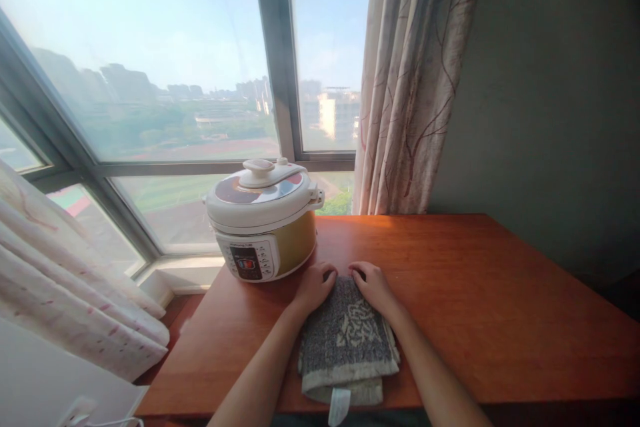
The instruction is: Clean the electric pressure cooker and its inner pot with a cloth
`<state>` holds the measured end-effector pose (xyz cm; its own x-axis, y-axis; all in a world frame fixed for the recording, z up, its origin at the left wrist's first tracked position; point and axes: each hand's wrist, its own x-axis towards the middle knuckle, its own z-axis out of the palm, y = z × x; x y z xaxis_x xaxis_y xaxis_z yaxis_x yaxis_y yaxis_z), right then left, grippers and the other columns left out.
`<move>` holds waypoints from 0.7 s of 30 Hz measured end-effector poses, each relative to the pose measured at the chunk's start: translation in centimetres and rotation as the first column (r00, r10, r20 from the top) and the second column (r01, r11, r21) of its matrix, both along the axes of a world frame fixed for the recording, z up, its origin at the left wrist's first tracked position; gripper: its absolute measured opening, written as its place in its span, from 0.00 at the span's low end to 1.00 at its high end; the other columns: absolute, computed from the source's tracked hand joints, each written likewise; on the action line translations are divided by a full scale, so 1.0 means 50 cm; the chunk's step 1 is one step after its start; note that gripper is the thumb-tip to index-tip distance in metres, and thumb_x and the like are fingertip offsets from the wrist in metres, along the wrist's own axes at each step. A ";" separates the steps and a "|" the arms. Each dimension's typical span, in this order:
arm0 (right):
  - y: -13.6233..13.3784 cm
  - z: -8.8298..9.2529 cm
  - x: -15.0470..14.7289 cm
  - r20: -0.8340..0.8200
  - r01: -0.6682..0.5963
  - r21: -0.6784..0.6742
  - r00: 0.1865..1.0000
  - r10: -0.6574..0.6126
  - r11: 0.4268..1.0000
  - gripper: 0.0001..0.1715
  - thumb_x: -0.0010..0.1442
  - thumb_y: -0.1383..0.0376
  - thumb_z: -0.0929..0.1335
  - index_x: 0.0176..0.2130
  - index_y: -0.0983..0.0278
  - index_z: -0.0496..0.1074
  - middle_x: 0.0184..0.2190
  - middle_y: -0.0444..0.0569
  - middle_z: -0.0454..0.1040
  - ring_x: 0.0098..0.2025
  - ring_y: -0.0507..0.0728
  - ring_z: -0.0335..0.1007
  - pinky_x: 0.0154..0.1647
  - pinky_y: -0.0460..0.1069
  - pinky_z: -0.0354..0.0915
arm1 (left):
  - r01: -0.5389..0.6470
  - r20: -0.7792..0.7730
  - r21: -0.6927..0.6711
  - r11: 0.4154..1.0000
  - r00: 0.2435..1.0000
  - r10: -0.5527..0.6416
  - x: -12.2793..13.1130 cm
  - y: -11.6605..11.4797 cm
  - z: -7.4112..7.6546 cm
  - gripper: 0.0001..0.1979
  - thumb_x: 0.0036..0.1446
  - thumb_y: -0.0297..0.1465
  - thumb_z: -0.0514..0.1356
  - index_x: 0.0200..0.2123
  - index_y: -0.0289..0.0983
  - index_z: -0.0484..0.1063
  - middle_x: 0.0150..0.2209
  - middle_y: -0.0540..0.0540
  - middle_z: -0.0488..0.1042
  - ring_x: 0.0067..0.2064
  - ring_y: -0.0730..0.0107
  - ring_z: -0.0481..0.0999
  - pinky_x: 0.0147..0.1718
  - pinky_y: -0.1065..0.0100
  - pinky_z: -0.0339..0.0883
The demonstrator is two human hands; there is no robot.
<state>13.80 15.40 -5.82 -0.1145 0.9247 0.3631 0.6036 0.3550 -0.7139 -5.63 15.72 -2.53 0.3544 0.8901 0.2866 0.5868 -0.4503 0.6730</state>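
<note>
A grey towel with a pale leaf-like pattern lies folded on the wooden table in front of me. Its light hem and a white tag point towards me. At the towel's far left corner, my left hand has its fingers curled in on the cloth. My right hand closes in the same way on the far right corner. The fingertips are partly hidden. Just beyond my left hand stands a white and gold electric pressure cooker, its lid on and its control panel facing me.
The reddish-brown table runs off to the right, against a dark wall. Behind it are a window and a patterned curtain. Another curtain hangs at the left, above a white plug with a cord.
</note>
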 end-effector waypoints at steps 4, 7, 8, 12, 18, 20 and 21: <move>0.001 -0.003 -0.001 0.004 0.004 0.004 1.000 -0.004 1.000 0.15 0.62 0.70 0.64 0.43 0.66 0.79 0.42 0.54 0.80 0.47 0.59 0.75 0.52 0.53 0.67 | 0.003 0.005 -0.004 1.000 1.000 -0.003 -0.001 0.000 0.001 0.11 0.59 0.29 0.54 0.32 0.36 0.76 0.35 0.44 0.79 0.39 0.61 0.76 0.41 0.64 0.65; 0.001 -0.004 -0.001 0.008 0.003 0.004 1.000 -0.003 1.000 0.16 0.62 0.70 0.64 0.43 0.65 0.79 0.42 0.53 0.80 0.46 0.59 0.76 0.52 0.53 0.67 | 0.000 0.003 -0.004 1.000 1.000 0.000 -0.001 0.000 0.000 0.11 0.59 0.30 0.54 0.32 0.37 0.76 0.35 0.44 0.79 0.39 0.61 0.76 0.41 0.64 0.65; 0.002 -0.005 -0.002 0.010 0.003 0.004 1.000 -0.003 1.000 0.16 0.62 0.70 0.64 0.43 0.65 0.79 0.42 0.53 0.80 0.46 0.59 0.76 0.52 0.53 0.67 | -0.002 0.002 -0.004 1.000 1.000 0.002 -0.001 0.000 0.000 0.11 0.59 0.30 0.54 0.32 0.37 0.76 0.35 0.44 0.79 0.39 0.61 0.76 0.41 0.64 0.66; 0.002 -0.006 -0.002 0.016 0.004 0.003 1.000 -0.004 1.000 0.15 0.62 0.70 0.64 0.43 0.65 0.79 0.43 0.54 0.80 0.47 0.60 0.75 0.52 0.53 0.67 | 0.000 0.007 -0.009 1.000 1.000 0.000 -0.001 0.001 -0.002 0.11 0.58 0.29 0.53 0.32 0.37 0.76 0.35 0.44 0.79 0.40 0.61 0.77 0.41 0.64 0.66; 0.002 -0.005 -0.002 0.023 0.004 0.001 1.000 -0.004 1.000 0.16 0.62 0.70 0.64 0.43 0.65 0.79 0.43 0.54 0.80 0.47 0.60 0.76 0.52 0.53 0.67 | 0.000 0.005 -0.008 1.000 1.000 0.000 -0.001 0.002 -0.005 0.11 0.58 0.29 0.53 0.33 0.37 0.77 0.36 0.44 0.79 0.40 0.62 0.76 0.42 0.64 0.66; 0.002 -0.004 -0.001 0.025 0.003 0.001 1.000 -0.003 1.000 0.16 0.62 0.70 0.64 0.43 0.65 0.79 0.43 0.54 0.80 0.47 0.60 0.76 0.52 0.53 0.67 | 0.002 0.003 -0.006 1.000 1.000 -0.002 -0.002 0.002 -0.005 0.11 0.58 0.29 0.53 0.33 0.37 0.77 0.36 0.44 0.79 0.40 0.62 0.77 0.42 0.64 0.66; 0.002 -0.004 -0.001 0.026 0.002 0.001 1.000 -0.002 1.000 0.16 0.62 0.70 0.64 0.43 0.65 0.79 0.43 0.54 0.80 0.47 0.60 0.75 0.52 0.53 0.67 | 0.003 0.002 -0.005 1.000 1.000 -0.003 -0.002 0.002 -0.005 0.11 0.58 0.29 0.53 0.33 0.37 0.77 0.36 0.44 0.79 0.40 0.62 0.77 0.42 0.64 0.66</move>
<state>13.73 15.47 -6.00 -0.1220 0.9246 0.3609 0.6228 0.3544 -0.6975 -5.71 15.84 -2.78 0.3565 0.8904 0.2830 0.5844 -0.4488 0.6760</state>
